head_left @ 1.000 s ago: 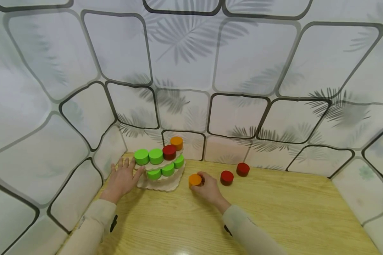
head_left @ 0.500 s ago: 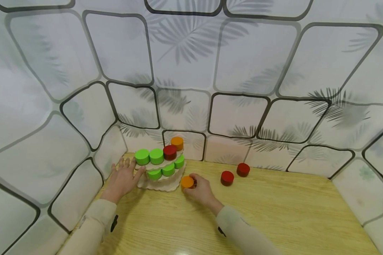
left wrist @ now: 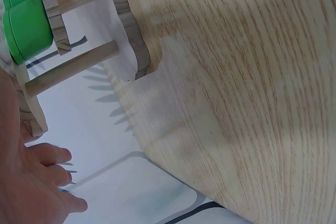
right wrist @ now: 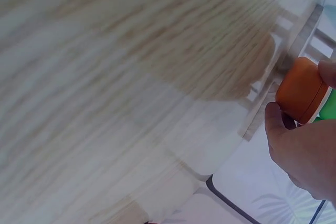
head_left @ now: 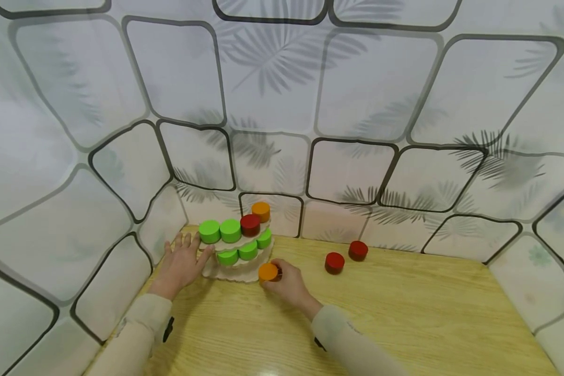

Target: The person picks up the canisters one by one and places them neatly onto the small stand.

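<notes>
A tiered wooden stand (head_left: 239, 274) with scalloped edges stands at the back left of the table. Its upper tiers carry green round blocks (head_left: 209, 231), a red one (head_left: 250, 225) and an orange one (head_left: 260, 211); smaller-looking green blocks (head_left: 248, 250) sit on the tier below. My left hand (head_left: 184, 263) rests against the stand's left side, fingers spread and thumb at the tier's edge. Between thumb and fingers, my right hand (head_left: 289, 284) pinches another orange round block (head_left: 268, 272). That block (right wrist: 300, 90) overlaps the front right edge of the lowest tier.
Two red round blocks (head_left: 335, 262) lie on the wooden table (head_left: 404, 303) to the right of my right hand. Patterned white walls (head_left: 272, 162) close off the table at the back and both sides.
My right hand has carried the orange block leftward from the table to the stand's lowest tier edge. My left hand stays where it was.
</notes>
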Motion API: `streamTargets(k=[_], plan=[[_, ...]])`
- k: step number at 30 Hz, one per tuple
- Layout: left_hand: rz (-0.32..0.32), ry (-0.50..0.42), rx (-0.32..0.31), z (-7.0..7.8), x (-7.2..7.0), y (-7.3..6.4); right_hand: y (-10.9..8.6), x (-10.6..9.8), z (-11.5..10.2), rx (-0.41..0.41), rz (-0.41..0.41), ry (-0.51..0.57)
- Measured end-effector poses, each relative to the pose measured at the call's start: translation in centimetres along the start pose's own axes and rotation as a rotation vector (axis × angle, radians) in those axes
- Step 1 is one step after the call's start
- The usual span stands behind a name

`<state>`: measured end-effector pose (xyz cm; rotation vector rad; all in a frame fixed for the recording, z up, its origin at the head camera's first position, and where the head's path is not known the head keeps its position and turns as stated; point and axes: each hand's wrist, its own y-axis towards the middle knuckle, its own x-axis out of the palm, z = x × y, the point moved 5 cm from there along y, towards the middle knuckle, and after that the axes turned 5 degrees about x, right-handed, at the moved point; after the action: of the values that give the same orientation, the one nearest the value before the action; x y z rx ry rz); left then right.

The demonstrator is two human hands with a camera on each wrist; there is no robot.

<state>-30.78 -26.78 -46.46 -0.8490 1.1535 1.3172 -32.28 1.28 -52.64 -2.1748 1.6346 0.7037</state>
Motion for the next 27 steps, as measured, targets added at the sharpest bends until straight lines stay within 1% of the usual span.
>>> streamTargets(k=[3,8,10,15,27], plan=[[0.006,0.007,0.0,0.0,0.0,0.0,-0.1,0.4,-0.3,-0.017,-0.011,0.016],[0.015,0.019,0.003,0.1,0.1,0.0,-0.1,0.9,-0.5,-0.013,-0.027,0.048],[0.014,0.019,0.002,0.1,0.1,0.0,-0.1,1.1,-0.6,-0.013,-0.021,0.042],[0.011,0.016,0.0,-0.1,0.1,0.0,0.0,1.6,-1.2,-0.046,-0.011,0.025],[0.015,0.02,0.002,0.0,0.1,-0.1,0.3,2.9,-1.8,-0.028,-0.012,0.064]])
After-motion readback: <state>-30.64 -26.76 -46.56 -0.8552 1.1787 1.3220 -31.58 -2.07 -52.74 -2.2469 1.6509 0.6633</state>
